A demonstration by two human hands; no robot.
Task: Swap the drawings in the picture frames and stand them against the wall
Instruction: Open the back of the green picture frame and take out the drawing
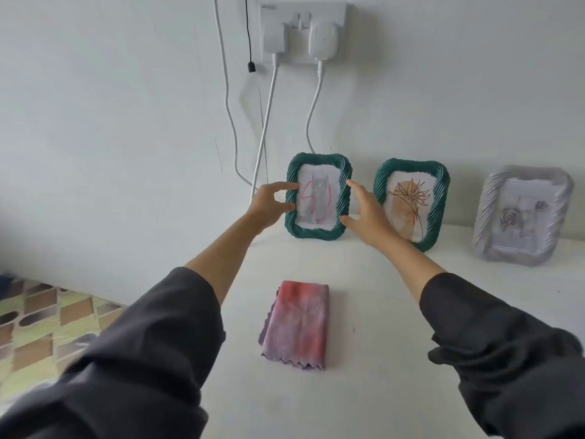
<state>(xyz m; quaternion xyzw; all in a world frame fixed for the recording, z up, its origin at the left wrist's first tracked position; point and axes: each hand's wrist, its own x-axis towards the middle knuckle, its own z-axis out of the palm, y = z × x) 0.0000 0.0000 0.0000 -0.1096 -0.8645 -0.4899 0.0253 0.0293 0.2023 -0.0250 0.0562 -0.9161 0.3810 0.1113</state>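
Three frames stand on the white table (395, 327) against the wall. The left green frame (317, 160) shows a grey cat drawing with red marks. My left hand (268, 205) grips its left rim between thumb and forefinger. My right hand (368, 215) is spread, with its fingertips touching the frame's right rim. The second green frame (413, 172) holds a brown flower drawing and is partly hidden behind my right hand. A pale grey frame (524, 217) with a rose drawing stands at the far right.
A folded pink and purple cloth (297, 324) lies on the table in front of me. A wall socket (302, 30) with two white plugs sits above the frames, its cables hanging down behind the left frame. Patterned floor (41, 327) shows at the left.
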